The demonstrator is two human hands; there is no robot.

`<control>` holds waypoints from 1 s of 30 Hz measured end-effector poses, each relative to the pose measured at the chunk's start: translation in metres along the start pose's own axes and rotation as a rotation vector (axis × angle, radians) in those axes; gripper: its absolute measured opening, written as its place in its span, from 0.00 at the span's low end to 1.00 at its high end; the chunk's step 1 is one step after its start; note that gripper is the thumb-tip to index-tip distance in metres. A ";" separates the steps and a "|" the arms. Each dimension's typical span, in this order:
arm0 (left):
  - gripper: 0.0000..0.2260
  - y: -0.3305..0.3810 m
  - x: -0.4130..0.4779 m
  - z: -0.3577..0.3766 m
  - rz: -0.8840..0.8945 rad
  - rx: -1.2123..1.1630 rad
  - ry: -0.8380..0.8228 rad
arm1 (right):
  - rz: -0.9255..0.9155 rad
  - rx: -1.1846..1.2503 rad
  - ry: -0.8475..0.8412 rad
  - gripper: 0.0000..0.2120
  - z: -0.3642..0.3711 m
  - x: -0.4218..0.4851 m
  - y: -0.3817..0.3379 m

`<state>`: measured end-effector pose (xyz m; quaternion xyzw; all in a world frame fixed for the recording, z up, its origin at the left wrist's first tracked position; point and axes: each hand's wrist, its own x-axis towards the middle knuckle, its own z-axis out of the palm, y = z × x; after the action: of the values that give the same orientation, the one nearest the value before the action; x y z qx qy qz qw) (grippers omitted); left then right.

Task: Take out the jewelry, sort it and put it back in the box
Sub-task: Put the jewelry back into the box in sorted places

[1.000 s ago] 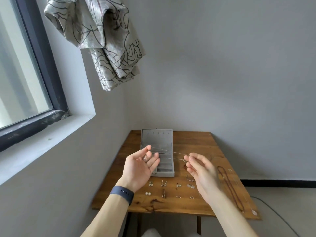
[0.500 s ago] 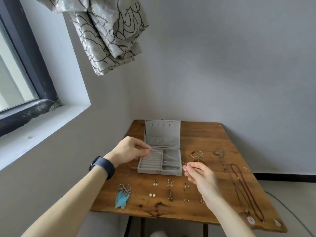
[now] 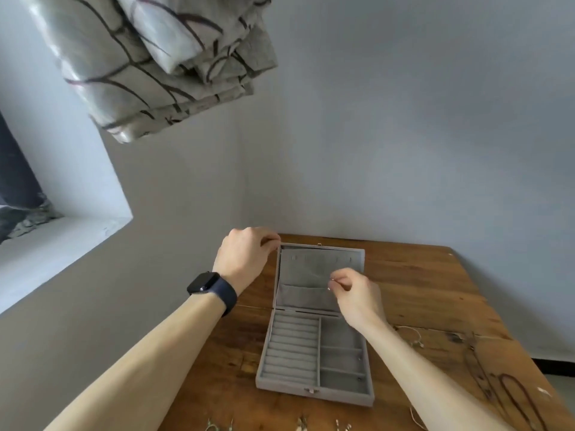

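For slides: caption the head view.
Right hand pinches a chain at the open jewelry box's lid; left hand at its corner.

No legible text, brand, number or sign anywhere in view. Candidates checked: the smartwatch [image 3: 203,281], on the wrist just behind the left hand's [image 3: 245,256] grip, shows a dark face. The clasp [image 3: 311,391] on the jewelry box [image 3: 280,385] front wall, well below the right hand's [image 3: 357,293] pinch on the necklace chain [image 3: 329,287], is too small to show any marking.
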<state>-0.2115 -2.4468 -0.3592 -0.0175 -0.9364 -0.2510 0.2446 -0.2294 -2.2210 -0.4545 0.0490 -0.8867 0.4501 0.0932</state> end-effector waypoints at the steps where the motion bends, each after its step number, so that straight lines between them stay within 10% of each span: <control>1: 0.06 -0.002 0.010 0.004 0.009 -0.019 0.017 | -0.025 -0.052 -0.001 0.07 0.006 0.012 0.000; 18: 0.08 -0.008 0.053 0.073 0.160 0.040 -0.201 | -0.290 -0.516 -0.210 0.08 0.036 0.058 0.022; 30: 0.09 -0.008 0.041 0.094 0.142 0.144 -0.210 | -0.114 0.011 -0.103 0.03 0.031 0.072 0.004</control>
<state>-0.2913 -2.4124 -0.4144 -0.0922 -0.9689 -0.1622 0.1628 -0.3040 -2.2436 -0.4601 0.1232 -0.8836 0.4459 0.0725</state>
